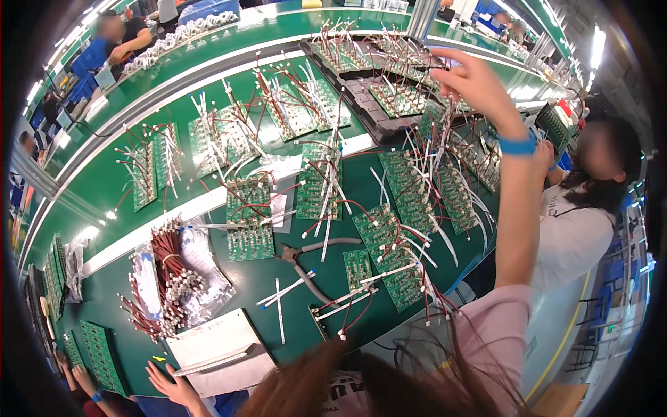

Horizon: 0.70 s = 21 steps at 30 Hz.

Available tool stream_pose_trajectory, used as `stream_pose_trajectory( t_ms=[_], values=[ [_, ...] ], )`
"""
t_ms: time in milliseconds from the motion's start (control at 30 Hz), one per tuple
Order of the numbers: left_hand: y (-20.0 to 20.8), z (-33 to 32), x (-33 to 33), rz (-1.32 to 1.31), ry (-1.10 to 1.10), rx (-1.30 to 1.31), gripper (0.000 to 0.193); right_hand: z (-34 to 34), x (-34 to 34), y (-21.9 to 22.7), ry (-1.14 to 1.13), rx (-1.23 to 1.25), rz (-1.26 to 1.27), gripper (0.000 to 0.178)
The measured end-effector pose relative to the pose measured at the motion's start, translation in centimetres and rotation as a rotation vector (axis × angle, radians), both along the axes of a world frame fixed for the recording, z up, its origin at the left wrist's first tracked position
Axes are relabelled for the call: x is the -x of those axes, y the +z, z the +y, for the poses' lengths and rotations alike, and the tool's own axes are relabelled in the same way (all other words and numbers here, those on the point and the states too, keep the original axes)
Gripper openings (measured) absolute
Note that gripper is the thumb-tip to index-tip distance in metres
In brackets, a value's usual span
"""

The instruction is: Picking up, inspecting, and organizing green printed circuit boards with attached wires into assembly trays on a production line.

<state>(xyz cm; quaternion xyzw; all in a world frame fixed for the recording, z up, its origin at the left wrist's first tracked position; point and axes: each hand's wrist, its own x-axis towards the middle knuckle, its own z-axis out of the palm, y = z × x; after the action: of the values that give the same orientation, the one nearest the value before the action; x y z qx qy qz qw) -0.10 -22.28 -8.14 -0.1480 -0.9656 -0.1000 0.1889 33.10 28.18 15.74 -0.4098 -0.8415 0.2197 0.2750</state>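
My right hand [474, 85] is raised at the upper right, a blue band [517, 146] around its wrist. Its fingers are apart and partly bent, with nothing visible between them. Below and left of it, green circuit boards [399, 99] with red and white wires sit in a black tray [361, 111]. My left hand [174, 386] lies flat with fingers spread on the table's near edge, beside a white sheet [221, 351] carrying a thin metal strip [215, 361].
Pliers [288, 255] lie mid-table among wired boards [250, 215] and loose white flat cables [279, 306]. Bundled dark-red wires [170, 267] rest on plastic bags at left. A co-worker's hands [83, 379] are at lower left; another person [583, 201] stands at right. A green conveyor [104, 208] runs behind.
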Motion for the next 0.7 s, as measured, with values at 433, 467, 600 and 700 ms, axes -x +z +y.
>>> stream_pose_trajectory(
  t_ms=[433,467,600,700],
  values=[
    [-0.2,-1.4,0.2,0.057,-0.123,-0.203,0.036,-29.9,-10.4,-4.6,1.284,-0.183,0.159,0.02],
    [-0.2,-1.9,0.5,0.022,-0.211,-0.389,0.037,-30.6,-10.0,-4.1,1.317,-0.17,0.166,0.02],
    [1.3,-4.3,0.6,-0.423,-0.311,-0.662,0.05,-33.2,-7.1,-5.4,1.46,-0.159,0.359,0.016],
    [9.0,-5.6,-1.4,-0.212,-0.534,-0.189,0.043,-31.6,0.0,-4.7,1.496,-0.159,0.495,0.014]
  ],
)
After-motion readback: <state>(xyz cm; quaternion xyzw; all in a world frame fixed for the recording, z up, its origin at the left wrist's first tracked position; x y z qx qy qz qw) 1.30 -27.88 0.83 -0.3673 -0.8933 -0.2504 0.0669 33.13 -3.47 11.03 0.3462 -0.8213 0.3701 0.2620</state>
